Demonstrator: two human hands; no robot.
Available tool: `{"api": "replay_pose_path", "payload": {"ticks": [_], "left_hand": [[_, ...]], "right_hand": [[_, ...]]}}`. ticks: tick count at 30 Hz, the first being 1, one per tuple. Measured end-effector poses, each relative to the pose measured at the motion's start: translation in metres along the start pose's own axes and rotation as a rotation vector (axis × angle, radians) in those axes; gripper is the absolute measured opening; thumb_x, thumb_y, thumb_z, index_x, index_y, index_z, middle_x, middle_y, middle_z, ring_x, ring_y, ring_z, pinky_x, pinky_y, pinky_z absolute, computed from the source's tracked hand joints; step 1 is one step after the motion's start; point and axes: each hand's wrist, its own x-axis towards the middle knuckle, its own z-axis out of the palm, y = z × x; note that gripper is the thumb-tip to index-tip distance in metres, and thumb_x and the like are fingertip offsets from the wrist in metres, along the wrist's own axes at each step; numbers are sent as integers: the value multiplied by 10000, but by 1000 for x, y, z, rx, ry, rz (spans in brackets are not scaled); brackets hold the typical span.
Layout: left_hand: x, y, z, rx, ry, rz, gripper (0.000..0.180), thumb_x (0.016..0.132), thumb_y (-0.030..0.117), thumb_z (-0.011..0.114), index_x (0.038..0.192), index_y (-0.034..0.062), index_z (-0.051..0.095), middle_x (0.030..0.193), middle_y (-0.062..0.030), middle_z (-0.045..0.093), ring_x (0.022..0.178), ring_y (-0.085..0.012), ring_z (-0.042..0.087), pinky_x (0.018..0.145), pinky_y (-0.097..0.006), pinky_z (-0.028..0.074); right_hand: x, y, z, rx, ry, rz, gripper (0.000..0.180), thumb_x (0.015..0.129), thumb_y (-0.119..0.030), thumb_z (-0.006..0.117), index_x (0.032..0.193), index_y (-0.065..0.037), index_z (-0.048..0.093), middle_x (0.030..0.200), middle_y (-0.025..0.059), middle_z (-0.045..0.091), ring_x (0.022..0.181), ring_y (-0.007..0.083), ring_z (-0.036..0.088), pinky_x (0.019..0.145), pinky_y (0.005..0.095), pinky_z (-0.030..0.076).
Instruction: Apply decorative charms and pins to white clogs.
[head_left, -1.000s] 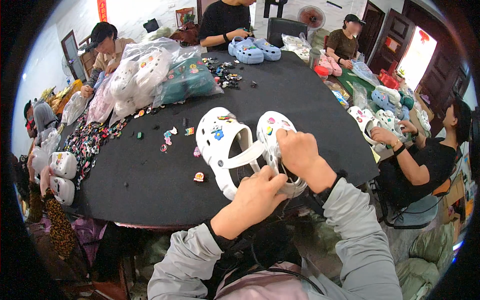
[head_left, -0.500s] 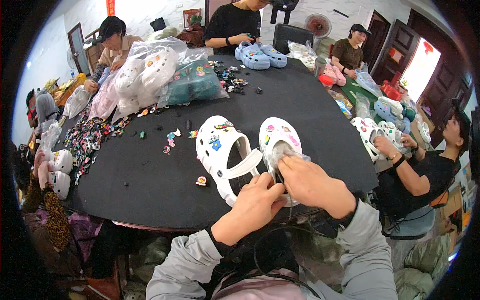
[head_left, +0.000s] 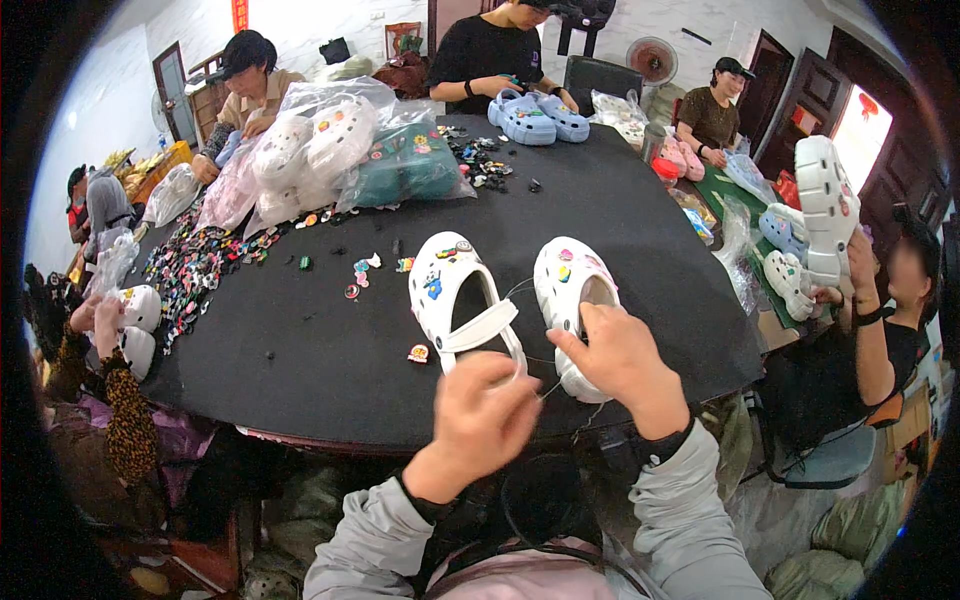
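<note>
Black round worktop (head_left: 300, 360) is carrying two white clogs near its front edge, with other people sitting around it.
Right hand (head_left: 618, 362) is pressing on the right clog (head_left: 572, 300), fingers curled against its heel; left hand (head_left: 487, 415) is hovering just beside the left clog (head_left: 455, 300), fingers pinching together on a thin string (head_left: 548, 388).

Two white clogs lie side by side near the front edge of the black surface (head_left: 300, 370), toes pointing away. The left clog (head_left: 455, 300) carries small coloured charms on its top and its heel strap is folded across the opening. The right clog (head_left: 570, 290) also bears charms; a thin string (head_left: 535, 375) runs from its heel.
</note>
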Motion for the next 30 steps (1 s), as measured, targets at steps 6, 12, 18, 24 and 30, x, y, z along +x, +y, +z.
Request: {"api": "replay_pose_path", "payload": {"ticks": [6,12,18,24,30], "left_hand": [[-47,-65,-12,-329,128,-722,500,827,69,668,1271,-14,453,1238,-163,474,1082,-241,535,873,-354,463],[-47,-54,8,-420,-105,-839,704,779,161,716,1351,-30,353,1230,-181,426,988,-260,579,761,-348,511],[-50,-7,20,-288,-207,-641,735,820,271,722,1365,-19,322,1297,-234,368,1138,-329,493,917,-398,464],[-51,-2,10,-362,-286,-724,732,808,275,749,1353,7,341,1273,-177,365,1098,-279,528,882,-389,488],[-43,7,16,-365,-305,-694,668,802,275,755,1302,10,402,1245,-166,392,1063,-267,539,864,-373,498]], "right_hand": [[11,15,19,-37,46,15,381,811,-322,644,868,53,601,870,248,634,834,404,620,753,482,495],[19,43,19,72,104,-42,213,802,-175,582,817,29,522,835,246,569,815,431,561,720,494,440],[19,31,0,148,-117,-142,221,869,-171,510,940,32,558,908,246,587,892,424,564,793,482,449],[-17,24,-12,117,-126,-187,392,853,-265,556,1126,14,525,1019,227,597,1018,400,546,893,519,400],[-53,24,5,122,59,-102,729,671,-322,756,1261,14,493,1137,211,580,1063,372,548,947,463,373]]}}
